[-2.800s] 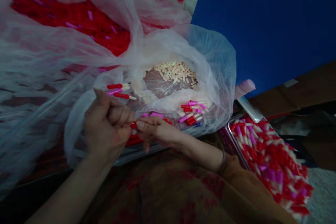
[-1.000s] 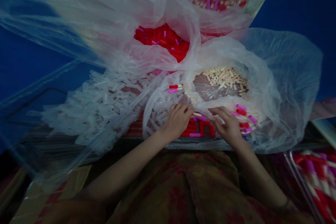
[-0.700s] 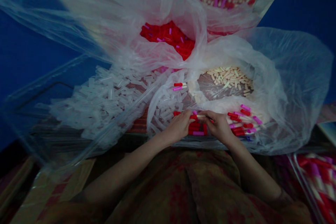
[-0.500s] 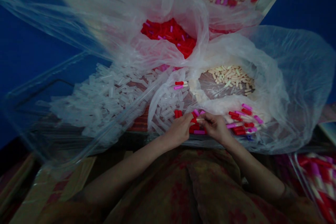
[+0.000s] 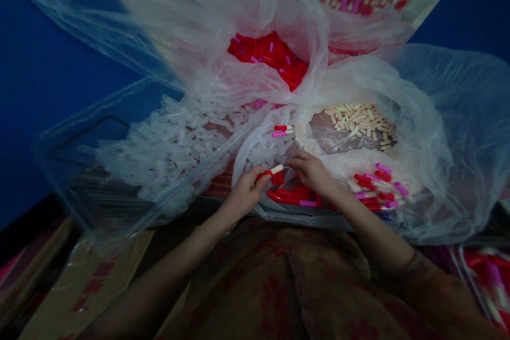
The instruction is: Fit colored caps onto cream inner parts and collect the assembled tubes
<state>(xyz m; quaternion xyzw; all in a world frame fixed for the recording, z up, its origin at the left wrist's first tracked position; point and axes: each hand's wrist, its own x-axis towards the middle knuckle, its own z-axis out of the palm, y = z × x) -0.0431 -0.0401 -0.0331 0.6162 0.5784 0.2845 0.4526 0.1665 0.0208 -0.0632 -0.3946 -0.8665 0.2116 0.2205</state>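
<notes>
1. The left hand pinches a red piece with a white end between thumb and fingers; the piece lies slanted, its white end pointing away from the palm and towards the right hand.
2. The right hand is just beside it, fingers bent and close together; whether they grip anything I cannot tell.
3. The held piece is slim, its red part smooth and partly covered by the fingertips, its white end fully exposed. Another bit of red shows right behind it.
4. Below and between the two hands, loose red pieces lie side by side, with a pink piece among them.
5. Just beyond the left hand are small clear tubes; past these, two white-ended pieces, one red and one pink, lie together.
6. To the right of the right hand is a cluster of red and pink pieces.
7. Farther beyond the right hand is a heap of beige plugs; a raised fold of plastic bag stands between.
8. Left of the left hand, past a bag edge, clear pieces fill a transparent tray.
</notes>
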